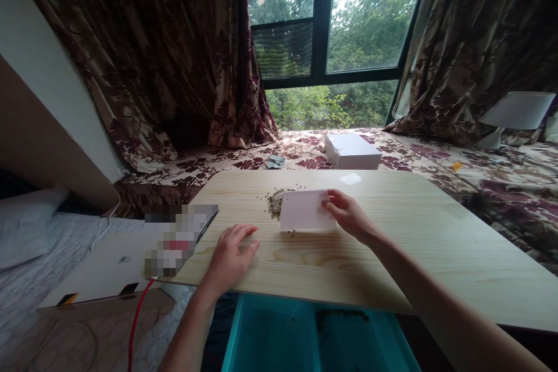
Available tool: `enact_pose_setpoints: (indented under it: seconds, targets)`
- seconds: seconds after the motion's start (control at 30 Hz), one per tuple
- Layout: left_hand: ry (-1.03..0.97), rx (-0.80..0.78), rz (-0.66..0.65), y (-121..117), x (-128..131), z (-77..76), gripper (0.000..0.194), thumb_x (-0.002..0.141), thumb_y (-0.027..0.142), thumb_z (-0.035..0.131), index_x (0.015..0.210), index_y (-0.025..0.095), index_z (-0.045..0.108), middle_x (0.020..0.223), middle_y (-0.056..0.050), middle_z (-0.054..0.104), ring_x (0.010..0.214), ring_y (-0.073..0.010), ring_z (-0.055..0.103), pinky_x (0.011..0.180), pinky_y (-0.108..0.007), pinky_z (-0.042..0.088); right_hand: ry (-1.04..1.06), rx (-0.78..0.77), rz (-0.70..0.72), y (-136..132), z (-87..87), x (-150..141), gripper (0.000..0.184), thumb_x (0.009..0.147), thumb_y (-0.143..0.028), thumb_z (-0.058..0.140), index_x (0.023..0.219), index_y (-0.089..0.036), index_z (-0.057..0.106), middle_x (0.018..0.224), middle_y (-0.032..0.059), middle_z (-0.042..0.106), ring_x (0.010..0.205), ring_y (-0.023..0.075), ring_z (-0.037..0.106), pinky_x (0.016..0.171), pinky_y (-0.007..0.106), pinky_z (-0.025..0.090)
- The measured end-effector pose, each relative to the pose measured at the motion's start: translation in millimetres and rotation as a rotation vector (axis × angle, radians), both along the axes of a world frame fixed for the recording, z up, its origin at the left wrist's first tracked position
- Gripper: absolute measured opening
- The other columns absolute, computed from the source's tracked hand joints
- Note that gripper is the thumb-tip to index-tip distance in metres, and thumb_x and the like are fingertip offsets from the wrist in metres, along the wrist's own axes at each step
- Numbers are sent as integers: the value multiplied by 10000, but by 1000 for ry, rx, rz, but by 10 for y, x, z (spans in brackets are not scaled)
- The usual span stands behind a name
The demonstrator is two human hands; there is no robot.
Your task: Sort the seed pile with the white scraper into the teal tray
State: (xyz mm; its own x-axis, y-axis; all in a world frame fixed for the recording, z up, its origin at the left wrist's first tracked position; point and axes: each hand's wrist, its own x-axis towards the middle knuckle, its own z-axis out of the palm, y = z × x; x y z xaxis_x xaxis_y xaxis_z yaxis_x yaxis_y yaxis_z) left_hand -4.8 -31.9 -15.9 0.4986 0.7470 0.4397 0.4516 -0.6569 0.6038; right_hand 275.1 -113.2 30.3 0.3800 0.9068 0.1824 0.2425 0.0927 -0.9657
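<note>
My right hand (346, 212) pinches the right end of a white card (305, 210), which is tilted over the wooden table (375, 267). Just left of the card lies a loose pile of small greenish-brown grains (275, 203), partly hidden by it. A few stray grains are scattered around the pile and by the card's lower edge. My left hand (233, 253) rests on the tabletop near its front edge, fingers stretched out and holding nothing. Below that edge is a turquoise divided tray (316, 337), with dark bits along the far side of its right compartment.
A small white piece of paper (350, 178) lies at the table's far side. Behind it, a white box (353, 151) sits on the patterned window ledge. A large cardboard box (108, 261) and a red cable (137, 322) are at the left. A lamp (518, 110) stands far right.
</note>
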Motion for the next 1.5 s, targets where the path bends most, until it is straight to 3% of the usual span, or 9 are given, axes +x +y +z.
enact_pose_setpoints:
  seconds: [0.27, 0.63, 1.13, 1.5]
  targets:
    - [8, -20, -7, 7, -4, -10, 261, 826, 342, 550, 1030, 217, 654, 1079, -72, 670, 1074, -238, 583, 970, -421, 456, 24, -74, 80, 181, 30, -43, 157, 736, -267, 583, 870, -188, 606, 798, 24, 697, 660, 141, 604, 590, 253, 446]
    - [5, -11, -12, 37, -11, -47, 251, 822, 349, 558, 1015, 221, 657, 1068, -70, 672, 1069, -241, 590, 971, -419, 458, 29, -190, 202, 363, 56, -49, 86, 699, -230, 646, 766, -177, 640, 637, -23, 600, 576, 104, 509, 515, 207, 356]
    - [0, -27, -37, 56, -11, -71, 256, 838, 343, 551, 1037, 208, 640, 1073, -72, 661, 1041, -225, 597, 950, -402, 479, 84, -295, 316, 281, 86, 14, 151, 647, -212, 708, 789, -167, 683, 713, 1, 669, 600, 102, 540, 506, 197, 373]
    - [5, -17, -27, 55, -9, -68, 269, 829, 352, 554, 1037, 208, 646, 1077, -73, 665, 1056, -234, 584, 962, -419, 469, -2, -385, 386, 143, 105, 110, 205, 670, -255, 698, 849, -157, 675, 769, 15, 676, 654, 117, 548, 560, 222, 386]
